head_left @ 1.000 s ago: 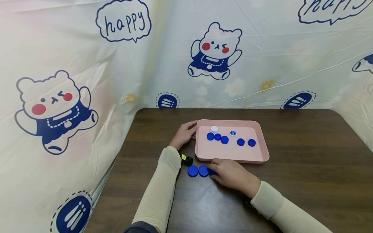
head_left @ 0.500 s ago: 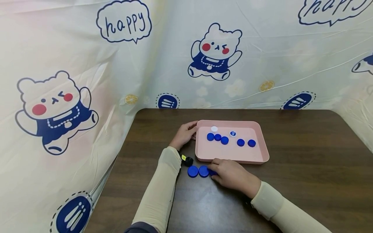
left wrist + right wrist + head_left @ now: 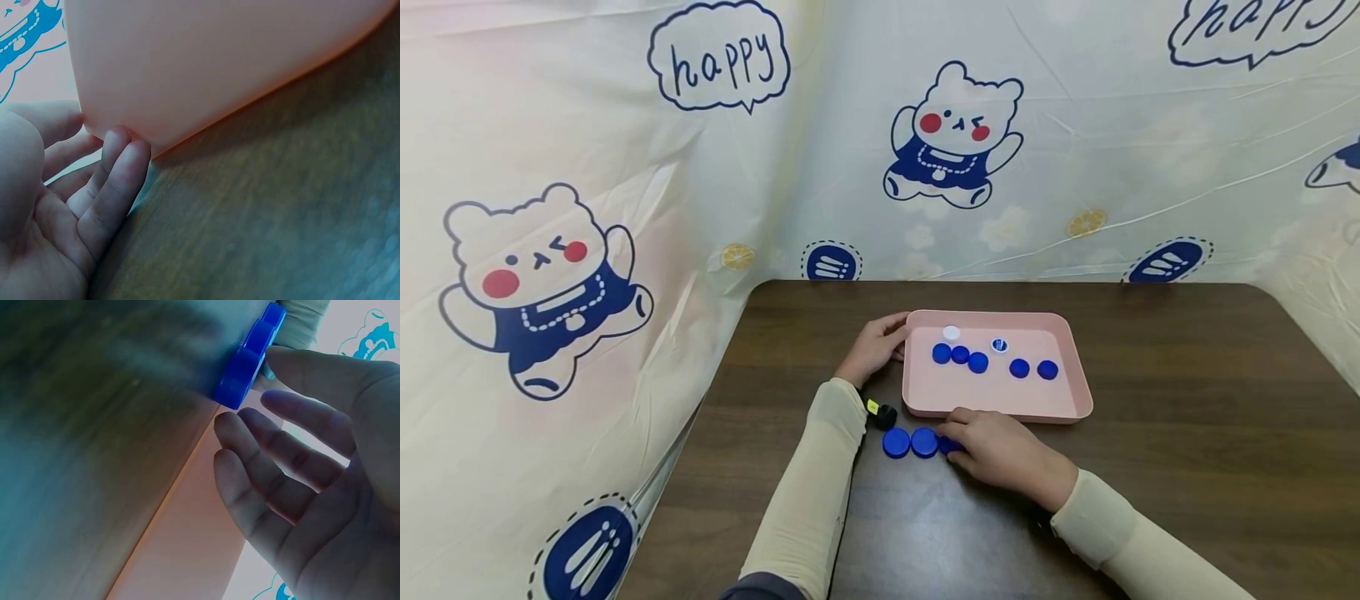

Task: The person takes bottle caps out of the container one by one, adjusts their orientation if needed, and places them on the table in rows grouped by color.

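Against the left side of a pink tray [image 3: 1000,400], my left hand [image 3: 868,348] touches the outer wall near the corner. The left wrist view shows its relaxed fingers [image 3: 115,181] at that wall. Just in front of the tray, my right hand [image 3: 1003,450] pinches a blue bottle cap [image 3: 950,445] between thumb and index finger; the hand partly hides it. That cap ends a row with a middle blue cap [image 3: 924,442] and a left blue cap [image 3: 896,442]. In the right wrist view the cap [image 3: 239,378] lies by the thumb tip, other fingers loosely bent.
Inside the tray lie several blue caps [image 3: 977,362], a white cap [image 3: 951,333] and a blue-and-white printed cap [image 3: 999,345]. A black wrist camera [image 3: 886,416] sits by the left sleeve, behind the row. The brown table [image 3: 1187,400] meets a printed curtain [image 3: 1075,125].
My right hand has shifted slightly to the right, and a bit more of the cap at its fingertips shows. The left hand and tray stay in place.
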Motion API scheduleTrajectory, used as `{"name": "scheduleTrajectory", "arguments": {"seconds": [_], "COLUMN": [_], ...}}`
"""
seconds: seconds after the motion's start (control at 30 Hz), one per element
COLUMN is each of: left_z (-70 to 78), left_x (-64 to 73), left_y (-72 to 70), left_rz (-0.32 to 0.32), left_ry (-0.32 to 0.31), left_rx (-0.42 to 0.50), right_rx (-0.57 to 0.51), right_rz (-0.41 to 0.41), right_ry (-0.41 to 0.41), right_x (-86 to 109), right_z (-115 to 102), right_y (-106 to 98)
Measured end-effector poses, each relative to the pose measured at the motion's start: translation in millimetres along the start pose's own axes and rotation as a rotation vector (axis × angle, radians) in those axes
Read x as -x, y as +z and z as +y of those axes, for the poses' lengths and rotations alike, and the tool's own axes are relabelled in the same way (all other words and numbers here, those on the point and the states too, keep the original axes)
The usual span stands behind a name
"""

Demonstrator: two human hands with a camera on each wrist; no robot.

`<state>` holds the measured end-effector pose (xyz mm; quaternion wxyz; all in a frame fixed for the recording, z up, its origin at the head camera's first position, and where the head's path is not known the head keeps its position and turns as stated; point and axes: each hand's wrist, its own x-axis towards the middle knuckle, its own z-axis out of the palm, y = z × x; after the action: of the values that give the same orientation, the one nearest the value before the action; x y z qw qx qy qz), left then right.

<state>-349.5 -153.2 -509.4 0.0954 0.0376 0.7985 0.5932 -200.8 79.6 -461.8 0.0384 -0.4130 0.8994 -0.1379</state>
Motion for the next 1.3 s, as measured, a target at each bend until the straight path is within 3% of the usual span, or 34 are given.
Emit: {"name": "scheduleTrajectory", "arguments": {"seconds": [0.3, 0.93, 1.3], "left_z": [1.1, -4.8, -3.4], "left_x": [-0.5, -1.5, 1.4], "left_y": [-0.4, -2.1, -2.0], "left_rz": [-0.001, 0.000, -0.008], "left_ry": [0.022, 0.031, 0.027], "left_rx": [-0.005, -0.015, -0.017], "right_rx": [-0.031, -0.001, 0.057], "right_rz": [0.011, 0.269, 0.336], "right_ry": [0.015, -0.070, -0.047], "right_x": [3.5, 1.3, -2.3], "right_z": [0, 3, 5], "right_y": [-6, -10, -19]}}
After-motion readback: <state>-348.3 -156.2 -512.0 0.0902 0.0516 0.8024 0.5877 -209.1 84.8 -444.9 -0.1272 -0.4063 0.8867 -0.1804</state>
